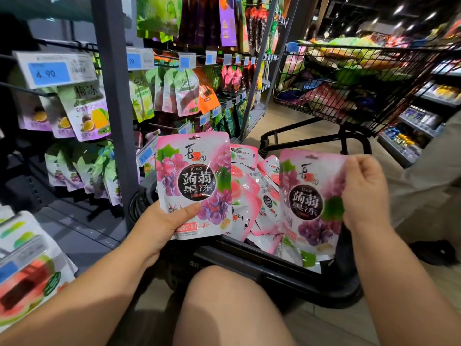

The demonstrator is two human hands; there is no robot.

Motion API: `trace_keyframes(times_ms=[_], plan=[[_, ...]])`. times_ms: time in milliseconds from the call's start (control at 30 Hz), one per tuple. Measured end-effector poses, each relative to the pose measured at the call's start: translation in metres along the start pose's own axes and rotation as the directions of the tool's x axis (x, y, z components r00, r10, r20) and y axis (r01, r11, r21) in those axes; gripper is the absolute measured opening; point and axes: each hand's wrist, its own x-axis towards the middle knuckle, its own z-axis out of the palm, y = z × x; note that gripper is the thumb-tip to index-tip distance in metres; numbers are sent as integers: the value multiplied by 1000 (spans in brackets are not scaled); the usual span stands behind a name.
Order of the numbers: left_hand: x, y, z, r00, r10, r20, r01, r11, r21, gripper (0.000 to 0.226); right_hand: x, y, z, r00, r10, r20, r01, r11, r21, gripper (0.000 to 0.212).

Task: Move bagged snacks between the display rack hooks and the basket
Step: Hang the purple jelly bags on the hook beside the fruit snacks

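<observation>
Gripping 1 grape bag (194, 181) with curled fingers (184, 211), the left hand (159, 221) flanks the right hand (365, 193) pinching a 2nd bag (309, 203)

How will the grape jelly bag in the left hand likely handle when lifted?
The grape jelly bag stands upright though the left hand grips only its lower edge, so it is probably fairly stiff and light. Its glossy film shows glare, so it may be slippery. The second bag, in the right hand, looks flat too.
</observation>
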Motion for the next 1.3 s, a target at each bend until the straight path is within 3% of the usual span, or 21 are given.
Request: trace_keyframes(times_ms=[100, 233, 367, 500, 600, 767, 867, 1033, 1167, 1300], plan=[[0, 0, -1, 1000, 4, 2, -4, 1000, 2, 46, 7, -1, -4, 992, 121, -34, -112, 974, 198, 28], [1, 1, 2, 1000, 1, 9, 0, 1000, -15, 45, 6, 32, -1, 940, 339, -32, -326, 924, 198, 24], [1, 1, 2, 1000, 15, 8, -15, 1000, -8, 43, -3, 48, 2, 919, 368, -143, -338, 921, 196, 19], [0, 0, 1, 1000, 11, 2, -11, 1000, 4, 36, -18, 58, 3, 934, 358, -12, -351, 921, 166, 30], [1, 0, 1, 1000, 0, -1, 0, 1000, 13, 37, -23, 71, 0, 926, 346, 152, -358, 932, 59, 57], [0, 1, 2, 1000, 5, 6, -5, 1000, 26, 48, -28, 91, -2, 837, 422, 349, -399, 906, -139, 113], [-1, 1, 4, 1000, 10, 3, -11, 999, 39, 51, -28, 94, 0, 860, 384, 335, -355, 923, -148, 100], [-5, 10, 4, 996, 55, -65, -49, 996, 78, 43, -25, 65, 4, 924, 245, 294, -270, 961, 50, 41], [-7, 29, 4, 980, 144, -136, -116, 973, 200, 29, -21, 29, 28, 920, 162, 358, -276, 916, 293, 40], [-15, 53, 7, 957, 237, -167, -180, 937, 299, 25, -25, -7, 67, 856, 41, 516, -286, 869, 405, 24]])
